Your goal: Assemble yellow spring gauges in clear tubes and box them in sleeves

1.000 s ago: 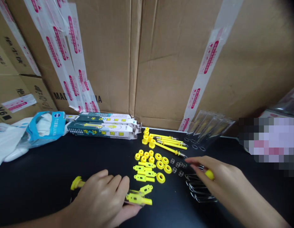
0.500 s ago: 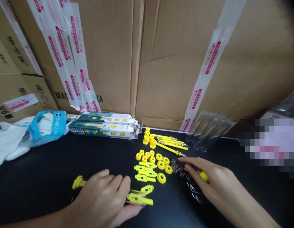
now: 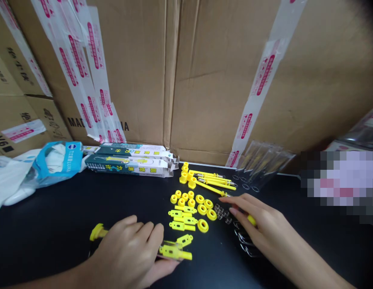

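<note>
My left hand (image 3: 132,249) is closed around a clear tube with yellow parts. A flat yellow slotted piece (image 3: 171,251) shows at its right end and a yellow cap (image 3: 96,232) at its left. My right hand (image 3: 258,220) reaches over small silvery ring-like pieces (image 3: 223,212). Its thumb and index finger are slightly apart, beside the tip of a yellow rod (image 3: 210,187). A yellow plastic piece (image 3: 251,220) is tucked against its palm, mostly hidden. Bent metal wire hooks (image 3: 243,243) lie below that hand.
Yellow rings (image 3: 202,225), small yellow caps (image 3: 182,202) and slotted yellow pieces (image 3: 182,226) lie mid-table. Printed boxes (image 3: 129,165) stand behind, near a blue-and-white bag (image 3: 58,162). Clear cases (image 3: 261,164) lean against a large carton (image 3: 135,80).
My right hand has shifted slightly left, toward the silvery pieces. The camera view has moved a little; my left hand keeps its hold on the tube.
</note>
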A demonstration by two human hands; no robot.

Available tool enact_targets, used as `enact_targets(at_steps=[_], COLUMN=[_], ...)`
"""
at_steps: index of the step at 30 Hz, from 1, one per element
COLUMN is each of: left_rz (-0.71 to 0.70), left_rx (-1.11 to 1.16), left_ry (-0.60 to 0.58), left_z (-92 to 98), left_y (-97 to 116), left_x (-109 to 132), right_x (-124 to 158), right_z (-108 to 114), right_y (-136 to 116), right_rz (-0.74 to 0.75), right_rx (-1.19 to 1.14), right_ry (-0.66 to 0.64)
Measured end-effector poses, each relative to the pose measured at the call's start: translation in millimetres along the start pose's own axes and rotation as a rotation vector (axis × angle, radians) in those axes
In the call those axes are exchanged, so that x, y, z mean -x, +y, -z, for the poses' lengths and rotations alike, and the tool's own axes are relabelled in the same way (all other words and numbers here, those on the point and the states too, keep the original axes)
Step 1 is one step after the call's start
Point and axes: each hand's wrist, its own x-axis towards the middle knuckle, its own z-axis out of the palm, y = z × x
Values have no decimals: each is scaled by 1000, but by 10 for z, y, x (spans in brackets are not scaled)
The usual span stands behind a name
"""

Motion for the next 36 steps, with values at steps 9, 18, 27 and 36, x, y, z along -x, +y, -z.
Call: enact_targets(at_steps=[9, 18, 27, 36], left_rz=[33, 34, 39, 37], left_rx=[19, 8, 24, 27], left_ry=[-22, -36, -12, -30], left_z=[26, 30, 17, -3], left_y=[18, 12, 17, 10], left_x=[-22, -34, -24, -8], right_x=[47, 54, 119, 67], right_z=[62, -36, 39, -56], right_y=[-36, 45, -92, -194], right_rz=[-18, -37, -17, -95], right_rx=[25, 48, -10, -343], right_ry=[-55, 43, 142, 66])
